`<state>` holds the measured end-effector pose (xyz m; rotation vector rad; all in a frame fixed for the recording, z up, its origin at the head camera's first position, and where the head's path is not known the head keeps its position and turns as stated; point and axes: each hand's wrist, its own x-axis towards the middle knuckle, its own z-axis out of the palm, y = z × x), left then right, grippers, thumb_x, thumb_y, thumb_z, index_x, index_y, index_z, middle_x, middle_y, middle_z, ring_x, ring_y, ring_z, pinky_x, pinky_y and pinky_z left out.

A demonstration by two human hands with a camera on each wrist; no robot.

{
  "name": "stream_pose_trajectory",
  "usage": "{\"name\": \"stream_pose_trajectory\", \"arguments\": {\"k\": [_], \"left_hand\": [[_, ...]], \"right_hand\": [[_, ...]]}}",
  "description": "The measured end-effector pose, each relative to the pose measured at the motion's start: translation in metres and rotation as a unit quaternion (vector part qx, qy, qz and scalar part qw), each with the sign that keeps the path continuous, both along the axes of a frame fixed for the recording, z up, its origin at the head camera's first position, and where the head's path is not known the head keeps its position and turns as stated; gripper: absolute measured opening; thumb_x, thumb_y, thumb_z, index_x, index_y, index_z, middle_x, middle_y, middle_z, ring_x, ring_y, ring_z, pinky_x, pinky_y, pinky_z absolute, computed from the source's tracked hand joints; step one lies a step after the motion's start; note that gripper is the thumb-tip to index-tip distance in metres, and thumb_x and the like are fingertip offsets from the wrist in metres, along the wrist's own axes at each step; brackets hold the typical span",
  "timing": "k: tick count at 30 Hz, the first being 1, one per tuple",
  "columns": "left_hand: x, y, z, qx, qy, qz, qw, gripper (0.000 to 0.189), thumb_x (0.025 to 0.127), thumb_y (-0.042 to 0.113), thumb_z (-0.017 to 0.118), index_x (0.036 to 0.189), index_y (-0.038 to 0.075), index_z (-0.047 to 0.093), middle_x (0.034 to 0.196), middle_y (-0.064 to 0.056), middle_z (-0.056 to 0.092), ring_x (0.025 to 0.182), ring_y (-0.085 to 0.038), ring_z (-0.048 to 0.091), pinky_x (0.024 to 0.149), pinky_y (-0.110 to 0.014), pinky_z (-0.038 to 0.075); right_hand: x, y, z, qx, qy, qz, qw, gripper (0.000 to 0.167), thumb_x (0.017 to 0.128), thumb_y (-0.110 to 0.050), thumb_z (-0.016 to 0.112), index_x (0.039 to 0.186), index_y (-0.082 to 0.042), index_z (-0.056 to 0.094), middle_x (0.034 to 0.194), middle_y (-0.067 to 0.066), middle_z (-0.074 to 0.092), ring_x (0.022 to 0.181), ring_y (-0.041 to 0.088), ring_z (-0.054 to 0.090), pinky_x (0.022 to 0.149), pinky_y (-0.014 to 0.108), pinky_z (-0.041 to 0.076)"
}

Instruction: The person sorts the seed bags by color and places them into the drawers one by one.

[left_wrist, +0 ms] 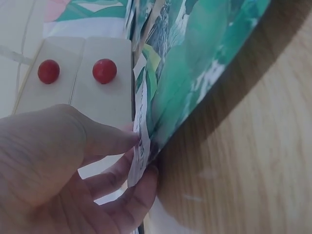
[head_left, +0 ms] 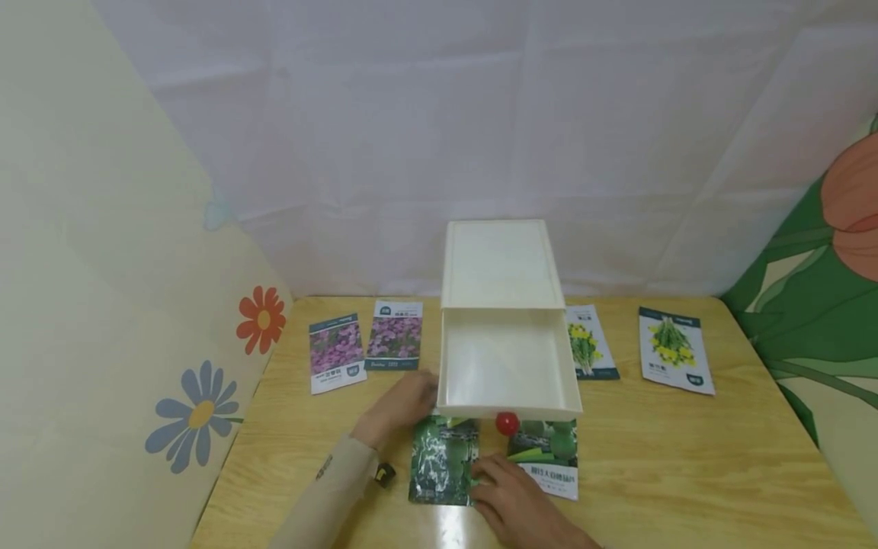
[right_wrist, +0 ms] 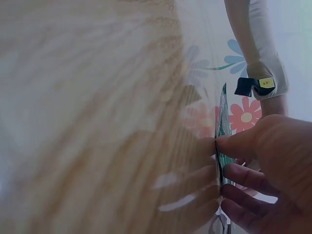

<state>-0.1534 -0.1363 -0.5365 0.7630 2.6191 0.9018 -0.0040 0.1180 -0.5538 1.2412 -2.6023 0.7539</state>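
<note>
A green seed packet point(head_left: 442, 465) lies before the white drawer box point(head_left: 501, 263). My left hand point(head_left: 405, 400) pinches the packet's white end between thumb and fingers, plainest in the left wrist view, where the foil sheet point(left_wrist: 195, 73) slants over the wood. At the packet's right edge is my right hand point(head_left: 511, 496); its extended fingertips point(right_wrist: 239, 175) touch the packet, with the thumb beside the edge. To its right lies a second green packet point(head_left: 549, 480), partly under the drawer front. A red knob point(head_left: 507, 423) shows below the pulled-out drawer point(head_left: 507, 412).
Two purple-flower packets point(head_left: 338, 354) point(head_left: 394, 335) lie at the table's back left. Two yellow-flower packets point(head_left: 591, 343) point(head_left: 675, 351) lie on the right, the nearer one partly behind the box. Two red knobs point(left_wrist: 48, 71) point(left_wrist: 105, 71) sit on pale fronts. Painted walls flank the wooden table point(head_left: 686, 473).
</note>
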Motion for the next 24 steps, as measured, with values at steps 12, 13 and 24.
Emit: {"name": "stream_pose_trajectory", "arguments": {"k": [12,13,24], "left_hand": [[-0.006,-0.015,-0.003,0.049,-0.086,0.003,0.9951,0.016,0.103,0.006,0.062,0.116,0.005,0.072,0.094,-0.003,0.071,0.074,-0.009,0.062,0.068,-0.025,0.061],[-0.006,-0.016,-0.004,0.052,-0.091,0.004,0.9945,0.017,0.104,0.007,0.062,0.118,0.004,0.071,0.095,-0.004,0.071,0.075,-0.009,0.063,0.068,-0.025,0.061],[-0.003,-0.024,-0.009,0.078,-0.091,0.03,0.9923,0.02,0.105,0.005,0.059,0.118,0.006,0.074,0.119,-0.013,0.075,0.114,-0.03,0.071,0.106,-0.053,0.06]], "right_hand": [[0.0,0.002,-0.003,-0.035,-0.019,-0.007,0.9992,0.009,0.089,-0.017,0.082,0.097,-0.021,0.08,0.12,-0.004,0.068,0.111,0.013,0.065,0.095,0.035,0.062],[0.0,0.002,-0.005,-0.044,-0.018,-0.01,0.9988,0.01,0.088,-0.016,0.083,0.097,-0.02,0.08,0.12,-0.003,0.069,0.11,0.012,0.066,0.094,0.034,0.062],[-0.001,0.012,-0.002,-0.095,-0.195,-0.107,0.9702,0.027,0.099,-0.017,0.076,0.125,-0.014,0.075,0.132,-0.004,0.067,0.115,0.017,0.068,0.092,0.035,0.066]]}}
